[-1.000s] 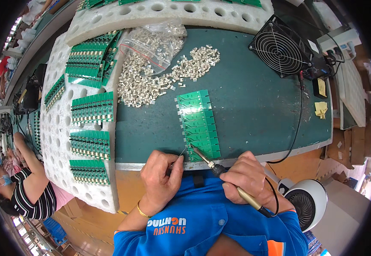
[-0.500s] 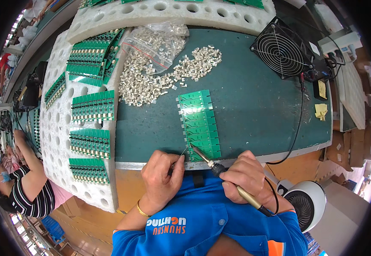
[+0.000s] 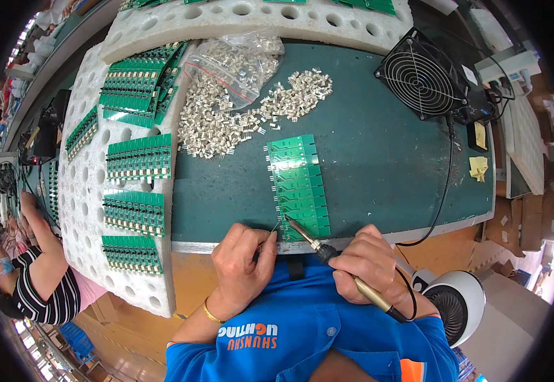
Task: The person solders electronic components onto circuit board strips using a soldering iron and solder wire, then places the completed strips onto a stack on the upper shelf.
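The hands are apart at the near end of the green board panel (image 3: 296, 181); the left hand (image 3: 242, 260) pinches a thin wire (image 3: 275, 227) just left of it, while the right hand (image 3: 366, 267) wraps around a soldering iron (image 3: 370, 294), its tip at the panel's left edge by the pins, contact too small to confirm; good work here probably calls for a steady wrist, tip and wire meeting at one pin, and brief heat to avoid bridging neighbours; the panel lies on the dark green bench (image 3: 379, 172), close to its near rim; left of the panel, a holed white foam slab (image 3: 170, 280) bears more boards (image 3: 138, 159); beyond the panel sit loose connectors (image 3: 207, 134) and a clear bag (image 3: 242, 70); beyond it rightward stands a black fan (image 3: 420, 79); far left of it is a co-worker (image 3: 50, 286).
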`<control>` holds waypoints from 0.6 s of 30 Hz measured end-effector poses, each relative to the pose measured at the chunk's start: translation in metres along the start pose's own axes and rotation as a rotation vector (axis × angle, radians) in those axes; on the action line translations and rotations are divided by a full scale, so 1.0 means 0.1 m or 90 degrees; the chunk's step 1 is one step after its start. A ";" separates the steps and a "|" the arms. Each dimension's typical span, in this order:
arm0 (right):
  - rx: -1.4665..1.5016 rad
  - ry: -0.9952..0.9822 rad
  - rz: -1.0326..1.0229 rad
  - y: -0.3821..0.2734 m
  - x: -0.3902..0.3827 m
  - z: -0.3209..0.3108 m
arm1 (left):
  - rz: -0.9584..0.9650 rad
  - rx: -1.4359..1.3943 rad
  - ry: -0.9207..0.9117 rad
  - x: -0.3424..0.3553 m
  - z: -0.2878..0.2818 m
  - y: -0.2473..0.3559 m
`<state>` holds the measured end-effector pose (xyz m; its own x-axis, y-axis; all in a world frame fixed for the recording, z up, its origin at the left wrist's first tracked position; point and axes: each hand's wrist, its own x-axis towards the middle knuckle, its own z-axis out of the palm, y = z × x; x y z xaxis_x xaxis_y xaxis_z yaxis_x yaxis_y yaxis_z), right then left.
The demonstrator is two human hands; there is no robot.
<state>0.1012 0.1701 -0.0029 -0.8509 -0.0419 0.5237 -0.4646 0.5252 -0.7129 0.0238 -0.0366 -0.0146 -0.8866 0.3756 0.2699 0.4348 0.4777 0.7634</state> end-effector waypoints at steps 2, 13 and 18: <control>0.003 0.000 -0.001 0.00 0.00 0.00 | 0.001 0.001 0.002 0.01 0.00 0.01; -0.002 -0.003 0.003 -0.01 -0.01 0.00 | -0.006 0.010 -0.014 0.02 -0.01 0.02; -0.007 -0.008 0.006 -0.03 -0.02 -0.01 | -0.006 0.005 -0.016 0.01 -0.01 0.01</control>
<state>0.1040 0.1692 -0.0015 -0.8587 -0.0474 0.5103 -0.4531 0.5356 -0.7126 0.0229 -0.0368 -0.0126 -0.8868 0.3902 0.2478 0.4274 0.4881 0.7610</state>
